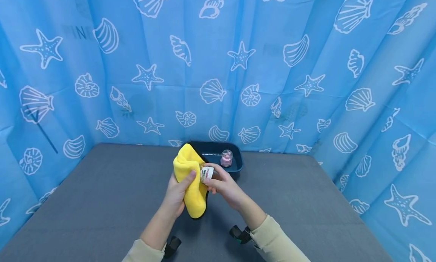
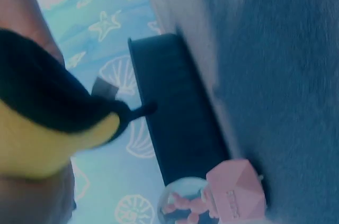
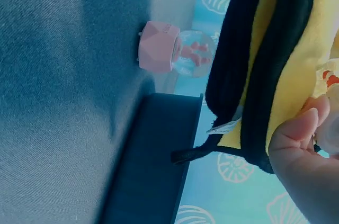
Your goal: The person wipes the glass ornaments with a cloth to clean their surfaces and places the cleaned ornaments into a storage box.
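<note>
My left hand (image 1: 177,195) grips a folded yellow cloth (image 1: 194,201) with black edging, its thumb laid across the front. In my right hand (image 1: 226,184) is a small snow globe (image 1: 206,173), its white band lettered in red and green, held against the cloth's right side. Part of it is covered by cloth and fingers. Beyond the hands sits a dark blue tray (image 1: 241,164), with a pink snow globe (image 1: 226,158) inside at its right end. The wrist views show another pink snow globe (image 3: 160,46) on the table by the tray's left end, hidden behind the cloth in the head view.
A grey cloth-covered table (image 1: 119,194) lies under the hands. Blue curtains (image 1: 218,65) with white shells and starfish stand behind and at both sides. Black wrist mounts (image 1: 241,234) stick out beneath the sleeves (image 1: 276,239). A black hanging loop (image 3: 193,154) trails from the cloth.
</note>
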Demonstrator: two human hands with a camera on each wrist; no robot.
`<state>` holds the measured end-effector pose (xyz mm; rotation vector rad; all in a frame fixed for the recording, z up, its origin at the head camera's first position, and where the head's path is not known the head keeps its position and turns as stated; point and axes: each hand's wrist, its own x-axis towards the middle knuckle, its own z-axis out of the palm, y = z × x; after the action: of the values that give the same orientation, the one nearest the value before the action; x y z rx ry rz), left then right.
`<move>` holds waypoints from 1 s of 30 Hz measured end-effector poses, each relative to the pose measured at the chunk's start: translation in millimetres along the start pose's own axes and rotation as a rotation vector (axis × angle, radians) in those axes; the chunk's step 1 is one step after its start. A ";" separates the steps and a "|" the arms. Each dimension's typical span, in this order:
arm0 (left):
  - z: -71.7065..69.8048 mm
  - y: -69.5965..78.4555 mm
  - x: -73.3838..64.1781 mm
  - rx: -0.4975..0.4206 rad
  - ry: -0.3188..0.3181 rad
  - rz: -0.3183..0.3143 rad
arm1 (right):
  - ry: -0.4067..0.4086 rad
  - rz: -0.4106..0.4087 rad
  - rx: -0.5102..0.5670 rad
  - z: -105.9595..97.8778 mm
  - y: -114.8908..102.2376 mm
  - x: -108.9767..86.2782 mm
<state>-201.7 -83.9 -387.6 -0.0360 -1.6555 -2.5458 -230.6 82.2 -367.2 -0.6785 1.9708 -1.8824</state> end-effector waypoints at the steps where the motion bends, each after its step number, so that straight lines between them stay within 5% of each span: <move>1: 1.3 -1.1 -0.3 0.004 0.014 0.017 | -0.011 -0.005 -0.024 0.9 0.0 0.2; 8: 8.3 -5.9 -4.5 -0.026 0.132 0.115 | -0.024 -0.023 -0.126 7.3 1.6 1.2; 15: 10.7 -9.3 -4.7 -0.024 0.212 0.091 | -0.002 -0.025 -0.132 8.1 3.2 0.9; 30: 5.7 -6.9 -2.9 0.000 0.261 0.038 | 0.025 -0.021 -0.114 10.2 5.7 -1.5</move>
<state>-199.8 -75.8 -391.7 0.2520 -1.5405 -2.4008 -224.4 74.6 -373.7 -0.7125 2.1082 -1.8095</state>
